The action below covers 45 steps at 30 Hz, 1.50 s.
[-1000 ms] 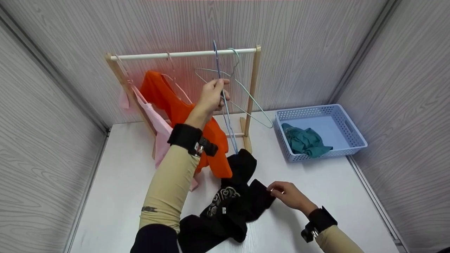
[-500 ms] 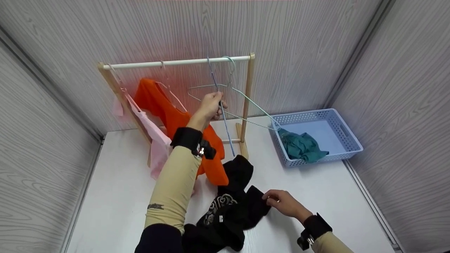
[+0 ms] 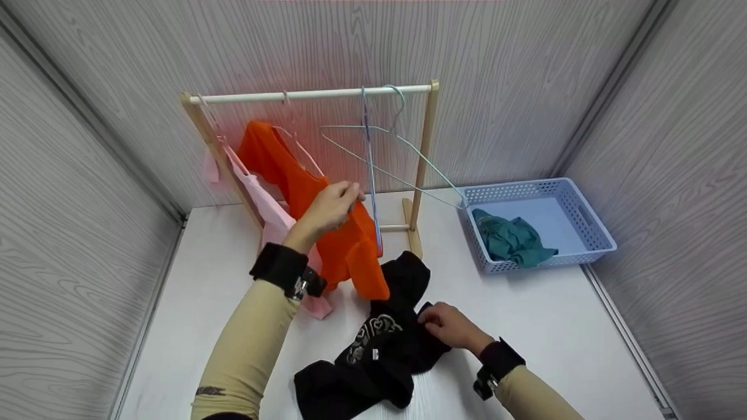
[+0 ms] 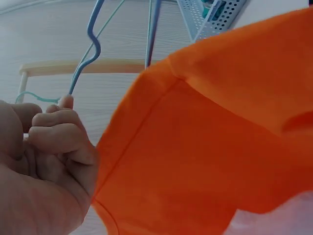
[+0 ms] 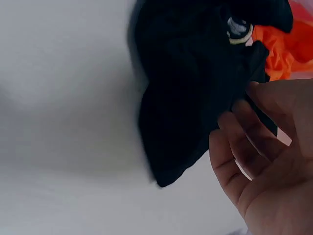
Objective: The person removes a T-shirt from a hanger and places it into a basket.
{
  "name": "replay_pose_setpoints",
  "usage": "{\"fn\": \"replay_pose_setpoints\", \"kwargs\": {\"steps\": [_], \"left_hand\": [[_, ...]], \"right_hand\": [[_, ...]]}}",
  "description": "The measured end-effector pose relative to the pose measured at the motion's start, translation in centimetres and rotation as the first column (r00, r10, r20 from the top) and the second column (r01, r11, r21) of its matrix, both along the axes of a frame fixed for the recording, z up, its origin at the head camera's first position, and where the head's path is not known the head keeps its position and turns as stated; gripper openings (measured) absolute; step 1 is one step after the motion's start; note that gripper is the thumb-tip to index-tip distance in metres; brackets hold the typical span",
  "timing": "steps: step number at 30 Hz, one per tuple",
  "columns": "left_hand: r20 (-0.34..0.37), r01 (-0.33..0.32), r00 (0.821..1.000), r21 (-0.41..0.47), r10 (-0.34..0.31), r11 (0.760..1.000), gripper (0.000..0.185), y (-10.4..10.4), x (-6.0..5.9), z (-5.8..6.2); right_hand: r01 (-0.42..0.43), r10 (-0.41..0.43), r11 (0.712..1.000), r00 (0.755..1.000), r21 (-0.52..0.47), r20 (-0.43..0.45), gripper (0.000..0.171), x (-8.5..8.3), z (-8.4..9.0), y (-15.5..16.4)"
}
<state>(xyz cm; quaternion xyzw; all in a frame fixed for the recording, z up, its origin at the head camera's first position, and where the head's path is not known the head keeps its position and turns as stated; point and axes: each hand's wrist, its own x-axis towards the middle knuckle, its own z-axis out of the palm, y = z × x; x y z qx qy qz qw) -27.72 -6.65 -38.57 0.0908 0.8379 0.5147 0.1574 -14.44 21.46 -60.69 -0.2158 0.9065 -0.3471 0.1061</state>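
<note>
My left hand [image 3: 334,205] is in front of an orange garment [image 3: 290,165], its fingers loosely curled and holding nothing. Just right of that hand, a bare blue hanger [image 3: 372,169] hangs from the rack's white rod [image 3: 327,93]; in the left wrist view its wire passes behind my fingertips. On the table lies a crumpled black top [image 3: 379,356] with a pale printed pattern. My right hand [image 3: 452,328] is at the top's right part, fingers bent and tips against the cloth. In the right wrist view the thumb and fingertips look apart, over the fabric's edge.
A pale green hanger [image 3: 429,160] hangs bare at the rack's right, its corner over the rim of a blue basket [image 3: 583,217]. A teal cloth [image 3: 510,239] lies in the basket. A pink garment [image 3: 262,201] hangs at the rack's left.
My left hand has let go of the blue hanger, now hanging from the rod, and moved down and left. My right hand has shifted left over the black top.
</note>
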Motion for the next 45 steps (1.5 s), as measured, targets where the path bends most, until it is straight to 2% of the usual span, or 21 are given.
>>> {"fn": "replay_pose_setpoints", "kwargs": {"steps": [4, 8, 10, 12, 14, 16, 20, 24, 28, 30, 33, 35, 38, 39, 41, 43, 45], "left_hand": [[-0.002, 0.072, 0.997, -0.101, -0.073, 0.992, 0.036, -1.5, 2.0, -0.9], [0.005, 0.115, 0.993, -0.225, -0.117, 0.968, 0.031, -2.6, 4.0, -2.4], [0.023, 0.135, 0.991, -0.244, -0.133, 0.960, 0.029, -3.1, 5.1, -3.4], [0.051, 0.168, 0.986, -0.232, -0.160, 0.958, 0.027, -3.5, 6.0, -4.6], [0.063, 0.207, 0.978, -0.229, -0.197, 0.951, 0.024, -3.9, 6.8, -5.7], [0.053, 0.240, 0.971, -0.250, -0.234, 0.938, 0.023, -4.2, 7.4, -6.8], [0.020, 0.258, 0.964, -0.303, -0.264, 0.917, 0.022, -4.5, 8.2, -8.2], [0.049, 0.256, 0.966, -0.291, -0.253, 0.922, 0.023, -4.7, 8.6, -8.7], [0.082, 0.254, 0.967, -0.283, -0.241, 0.925, 0.024, -5.1, 9.1, -9.1], [0.097, 0.251, 0.968, -0.277, -0.232, 0.928, 0.023, -5.4, 9.5, -9.3], [0.096, 0.258, 0.966, -0.266, -0.240, 0.929, 0.022, -5.3, 9.7, -9.5], [0.089, 0.266, 0.964, -0.269, -0.251, 0.926, 0.021, -5.2, 9.8, -9.8], [0.067, 0.272, 0.962, -0.283, -0.264, 0.920, 0.022, -5.1, 9.9, -10.2], [0.061, 0.272, 0.962, -0.286, -0.266, 0.919, 0.022, -5.1, 9.9, -10.3], [0.062, 0.272, 0.962, -0.285, -0.265, 0.919, 0.022, -5.0, 10.0, -10.5], [0.069, 0.274, 0.962, -0.273, -0.265, 0.922, 0.021, -4.9, 10.0, -10.7], [0.079, 0.281, 0.960, -0.270, -0.270, 0.921, 0.021, -4.8, 10.1, -10.9]], "right_hand": [[0.020, -0.017, 0.996, 0.999, 0.085, -0.036, 0.025, -0.7, 0.4, -3.1], [0.019, -0.033, 0.977, 0.997, 0.213, 0.064, 0.064, -0.6, 0.5, -5.9], [-0.010, -0.027, 0.952, 0.993, 0.305, 0.117, 0.082, -0.3, 0.1, -7.1], [-0.052, -0.005, 0.913, 0.990, 0.406, 0.140, 0.093, 0.1, -0.5, -8.0], [-0.076, 0.024, 0.867, 0.993, 0.492, 0.112, 0.094, 0.6, -1.3, -8.5], [-0.063, 0.039, 0.844, 0.998, 0.532, 0.056, 0.088, 0.9, -2.2, -8.6], [-0.001, 0.047, 0.858, 0.996, 0.514, -0.077, 0.060, 1.3, -3.6, -7.3], [0.029, 0.033, 0.874, 0.992, 0.486, -0.118, 0.043, 0.8, -3.7, -4.6], [0.136, -0.081, 0.878, 0.987, 0.459, -0.137, 0.056, -0.9, -2.1, -1.5], [0.213, -0.156, 0.870, 0.974, 0.444, -0.162, 0.070, -1.9, -0.9, -0.3], [0.282, -0.232, 0.854, 0.959, 0.438, -0.164, 0.074, -3.0, 0.8, 1.3], [0.278, -0.258, 0.855, 0.960, 0.437, -0.105, 0.070, -3.1, 1.4, 1.7], [0.228, -0.278, 0.873, 0.959, 0.431, 0.055, 0.066, -2.3, 1.6, 1.2], [0.214, -0.283, 0.876, 0.954, 0.433, 0.102, 0.069, -1.9, 1.4, 0.7], [0.184, -0.282, 0.872, 0.946, 0.453, 0.161, 0.086, -1.0, 1.0, -0.5], [0.159, -0.280, 0.844, 0.945, 0.512, 0.169, 0.106, -0.2, 0.3, -1.6], [0.141, -0.263, 0.798, 0.956, 0.586, 0.129, 0.117, 0.4, -0.6, -2.5]]}}
